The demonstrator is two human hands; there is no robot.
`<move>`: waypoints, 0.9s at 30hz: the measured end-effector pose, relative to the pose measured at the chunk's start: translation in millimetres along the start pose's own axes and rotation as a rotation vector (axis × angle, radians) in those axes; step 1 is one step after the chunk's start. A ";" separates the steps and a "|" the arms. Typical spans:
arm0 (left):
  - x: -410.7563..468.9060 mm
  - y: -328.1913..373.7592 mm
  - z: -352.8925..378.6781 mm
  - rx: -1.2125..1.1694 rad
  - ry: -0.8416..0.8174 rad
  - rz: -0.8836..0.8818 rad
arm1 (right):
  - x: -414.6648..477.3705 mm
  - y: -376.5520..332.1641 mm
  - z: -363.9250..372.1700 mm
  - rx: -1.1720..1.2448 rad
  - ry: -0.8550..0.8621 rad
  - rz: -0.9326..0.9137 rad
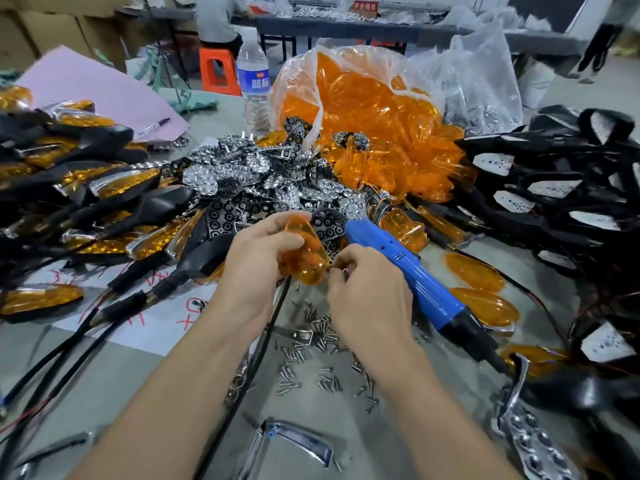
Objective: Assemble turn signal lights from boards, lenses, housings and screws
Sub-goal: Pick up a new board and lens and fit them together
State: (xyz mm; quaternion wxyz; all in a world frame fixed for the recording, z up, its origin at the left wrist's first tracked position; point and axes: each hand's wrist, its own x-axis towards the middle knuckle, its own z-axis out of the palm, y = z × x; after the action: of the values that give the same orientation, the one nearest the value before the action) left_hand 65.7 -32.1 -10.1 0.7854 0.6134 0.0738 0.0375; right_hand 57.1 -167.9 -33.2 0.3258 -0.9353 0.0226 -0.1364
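Head view — forward and down, close over table (104,382)

The lens (306,258) is see-through orange plastic, smooth and shiny. The screws (322,341) are bright little bits of metal, and the boards (211,174) shine like silver mirrors. The screwdriver (415,282) is smooth blue plastic, and the housings (162,206) are dull black plastic.

Table (86,386): assembled lights (86,188) piled left, housings (554,188) piled right, reflector heap (242,178) in the middle — bag of lenses (374,109) behind it, bottle (252,81) left of the bag. Left hand (263,251) grips a lens (308,261) just before the heap, right hand (363,289) beside it. Screws (311,344) scattered nearer, under the wrists — screwdriver (415,275) lying to their right.
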 end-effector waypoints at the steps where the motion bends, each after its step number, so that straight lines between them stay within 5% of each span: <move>1: -0.4 1.2 -1.4 -0.027 -0.011 -0.008 | -1.0 0.4 -0.4 0.027 0.020 0.020; 8: 1.2 -0.6 0.7 0.124 -0.077 -0.049 | 9.0 0.9 -9.5 0.586 -0.008 0.077; 16: 2.0 -3.9 2.5 0.259 -0.147 -0.028 | 6.2 0.7 -12.9 0.538 0.010 -0.003; 27: 0.8 -12.8 4.9 0.315 -0.096 -0.010 | 6.7 11.0 -28.0 0.978 -0.157 0.182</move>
State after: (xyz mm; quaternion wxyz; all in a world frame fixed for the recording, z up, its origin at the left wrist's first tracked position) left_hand 66.9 -39.8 -21.4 0.6822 0.7298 0.0441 -0.0078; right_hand 56.5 -194.3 -17.3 0.7370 -0.6750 0.0130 -0.0315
